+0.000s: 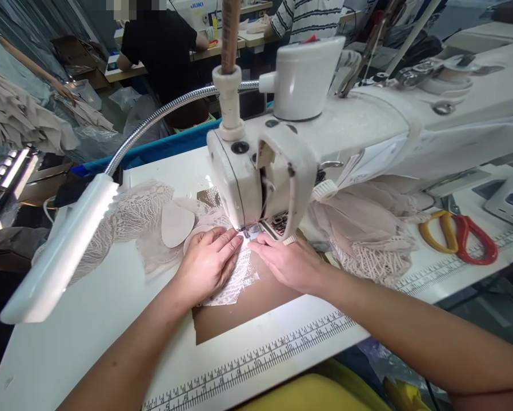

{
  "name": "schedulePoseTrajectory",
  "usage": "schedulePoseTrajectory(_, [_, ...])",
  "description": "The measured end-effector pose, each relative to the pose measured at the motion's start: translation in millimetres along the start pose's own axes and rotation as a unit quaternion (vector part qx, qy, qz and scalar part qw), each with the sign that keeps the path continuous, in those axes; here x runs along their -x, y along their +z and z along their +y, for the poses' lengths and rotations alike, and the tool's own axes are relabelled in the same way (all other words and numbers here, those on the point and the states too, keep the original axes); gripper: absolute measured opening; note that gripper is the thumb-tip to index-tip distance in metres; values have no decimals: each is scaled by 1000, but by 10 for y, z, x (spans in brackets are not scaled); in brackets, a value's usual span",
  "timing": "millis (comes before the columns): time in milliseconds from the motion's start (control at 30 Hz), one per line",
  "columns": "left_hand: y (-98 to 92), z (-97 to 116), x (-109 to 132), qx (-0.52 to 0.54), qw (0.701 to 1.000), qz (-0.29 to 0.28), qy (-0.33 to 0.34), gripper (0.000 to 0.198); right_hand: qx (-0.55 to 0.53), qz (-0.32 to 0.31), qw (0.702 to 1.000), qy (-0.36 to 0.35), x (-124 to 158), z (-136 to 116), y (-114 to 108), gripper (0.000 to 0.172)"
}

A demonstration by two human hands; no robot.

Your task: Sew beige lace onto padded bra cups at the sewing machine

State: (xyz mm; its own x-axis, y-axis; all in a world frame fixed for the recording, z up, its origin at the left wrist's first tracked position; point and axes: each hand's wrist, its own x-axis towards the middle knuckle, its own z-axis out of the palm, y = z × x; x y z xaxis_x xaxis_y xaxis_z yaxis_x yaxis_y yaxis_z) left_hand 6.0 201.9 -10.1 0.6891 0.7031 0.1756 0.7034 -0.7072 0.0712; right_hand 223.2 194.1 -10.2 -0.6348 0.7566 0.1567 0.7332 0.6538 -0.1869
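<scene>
Pale pink lace fabric [231, 290] lies under the head of a white sewing machine [235, 182], its upper part hidden by my fingers. My left hand [211, 262] rests flat on the lace, fingers stretched toward the presser foot [247, 233]. To the right of the foot is my right hand [288, 262], thumb and forefinger closed together at the lace's edge; the machine head hides part of this hand. A smooth oval pad [177, 224] sits just beyond my left hand, among more lace [140, 208] that spreads leftward over the white table [123, 319].
A lamp [61, 251] on a bent metal neck hangs at the left. More lace garments [368, 228] lie right of the machine, beside scissors with yellow and red handles [475, 240]. A printed ruler [256, 365] runs along the front edge. Other people sit and stand beyond.
</scene>
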Motion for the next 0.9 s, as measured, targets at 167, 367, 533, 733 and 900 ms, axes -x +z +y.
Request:
schedulePoseTrajectory(167, [1,-15,51,-14,1000,-14,15,36,-18,13,1000,22,28,28,9,30])
schedulePoseTrajectory(367, [-24,14,76,16,998,-8,61,40,-53,53,997,4,61,55,36,30])
schedulePoseTrajectory(533, [-38,13,74,36,995,3,98,36,-43,24,998,-40,67,22,31,30])
schedulePoseTrajectory(733, [-4,5,51,29,996,-5,84,35,-5,-7,1000,-6,59,-18,21,30])
schedulePoseTrajectory(900, [-7,56,6,12,998,-21,52,36,17,-16,1000,22,39,-26,23,25])
